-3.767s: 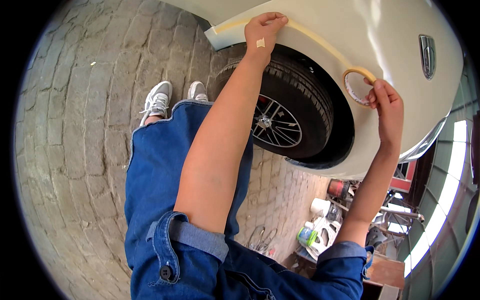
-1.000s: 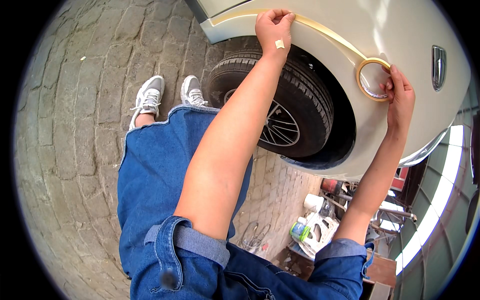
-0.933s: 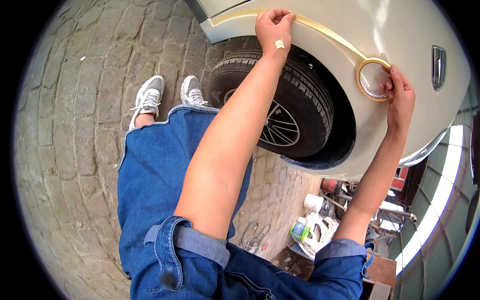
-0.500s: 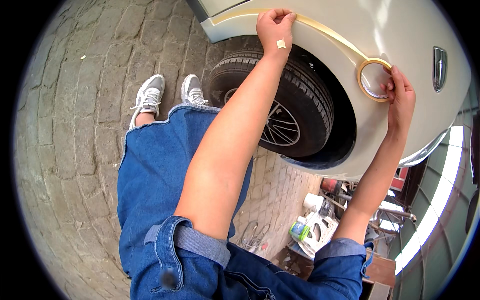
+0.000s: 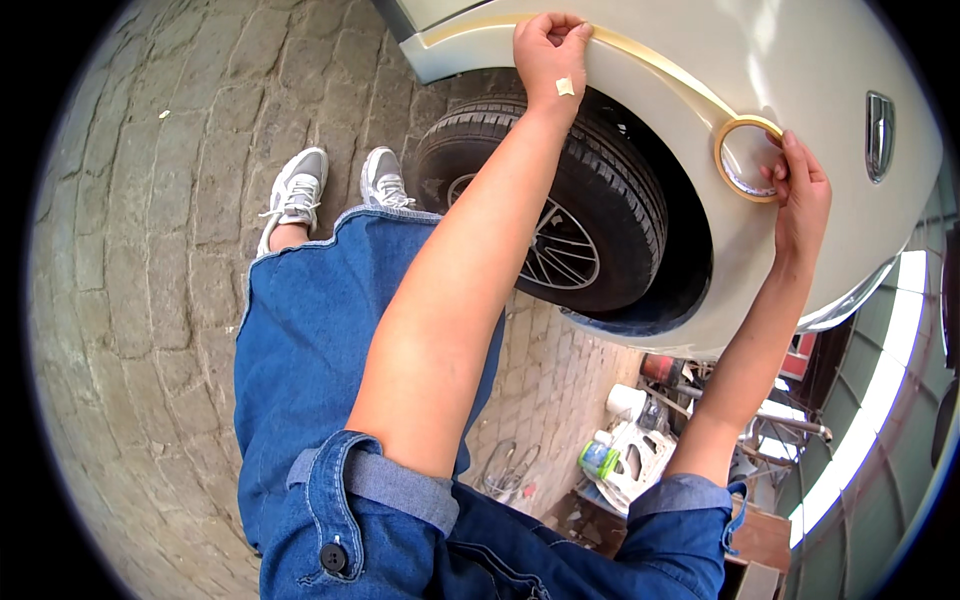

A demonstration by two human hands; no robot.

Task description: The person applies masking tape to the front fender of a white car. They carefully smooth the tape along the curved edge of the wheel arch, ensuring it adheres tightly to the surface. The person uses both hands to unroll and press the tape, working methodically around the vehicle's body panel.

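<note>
A cream masking tape strip (image 5: 662, 66) runs along the pale car body panel (image 5: 820, 60), above the wheel arch. My left hand (image 5: 550, 60) is at the panel's upper part, fingers curled and thumb pressed in on the strip; a small piece of tape (image 5: 565, 86) sticks to the back of this hand. To the right, my right hand (image 5: 803, 200) grips the edge of the masking tape roll (image 5: 719, 160) between thumb and fingers. From the roll the strip stretches up and left to my left hand. Part of the strip is hidden behind the left fingers.
Below the arch sits the black tyre (image 5: 635, 200) with its spoked rim (image 5: 570, 250). A chrome door-handle-like trim (image 5: 879, 138) is at the right. Stone paving (image 5: 150, 250) spreads at the left. A white bucket (image 5: 626, 402) and a green-labelled container (image 5: 598, 458) stand among clutter at lower right.
Both hands, the roll and the strip stay nearly where they were. The view has shifted very slightly.
</note>
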